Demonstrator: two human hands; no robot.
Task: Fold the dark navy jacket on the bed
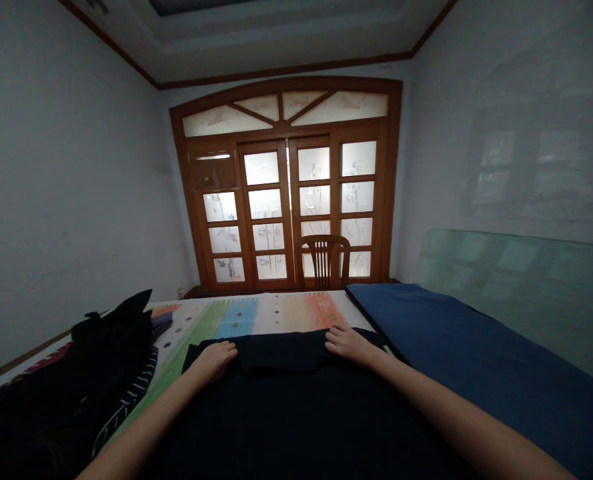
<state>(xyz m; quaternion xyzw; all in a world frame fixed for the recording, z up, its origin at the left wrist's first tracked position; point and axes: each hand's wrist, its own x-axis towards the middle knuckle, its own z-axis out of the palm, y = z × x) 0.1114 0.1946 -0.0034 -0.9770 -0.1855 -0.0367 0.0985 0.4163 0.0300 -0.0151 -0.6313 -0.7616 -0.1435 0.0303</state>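
A dark garment (281, 352), black or navy, lies in front of me on a patterned bedspread (266, 317). At the garment's upper left part, my left hand (220, 357) is closed with its fingers curled over the cloth. My right hand (349, 343) grips the upper right part in the same way, its knuckles facing up. Between the two hands the far edge of the cloth runs nearly straight, with a fold just below it. Lower down the fabric is too dark to tell from my own clothing. What kind of garment it is does not show.
A heap of dark clothes (101, 360) lies on the left, with a striped edge. A blue flat mat or cover (456, 340) takes up the right side, in front of a pale green panel (516, 267). A wooden chair (323, 260) and glazed wooden doors (289, 207) stand beyond.
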